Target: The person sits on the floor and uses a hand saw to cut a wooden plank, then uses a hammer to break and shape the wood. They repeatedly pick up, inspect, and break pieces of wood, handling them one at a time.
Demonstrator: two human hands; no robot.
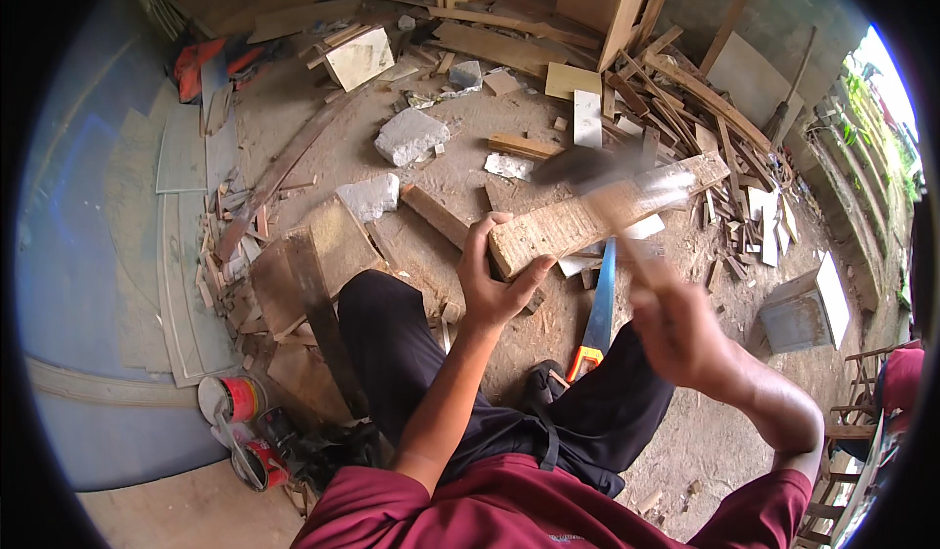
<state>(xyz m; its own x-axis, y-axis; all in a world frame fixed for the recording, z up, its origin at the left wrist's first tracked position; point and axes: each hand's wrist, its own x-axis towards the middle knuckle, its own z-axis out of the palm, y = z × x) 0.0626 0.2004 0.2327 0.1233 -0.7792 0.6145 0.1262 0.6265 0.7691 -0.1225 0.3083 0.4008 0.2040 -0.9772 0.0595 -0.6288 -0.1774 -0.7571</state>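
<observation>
My left hand grips the near end of a thick, rough wooden block, fingers and thumb on opposite sides. The block is held up in front of my knees and slants away to the right. In my right hand is the wooden handle of a hammer, its dark head smeared by motion over the block. Whether the head touches the wood I cannot tell. Below the block lies a handsaw with a blue blade and an orange handle, between my legs.
Stone chunks and wood offcuts litter the floor ahead. A heap of scrap wood stands at the far right. A grey box-like container sits right. Red cans and a leaning board are at left.
</observation>
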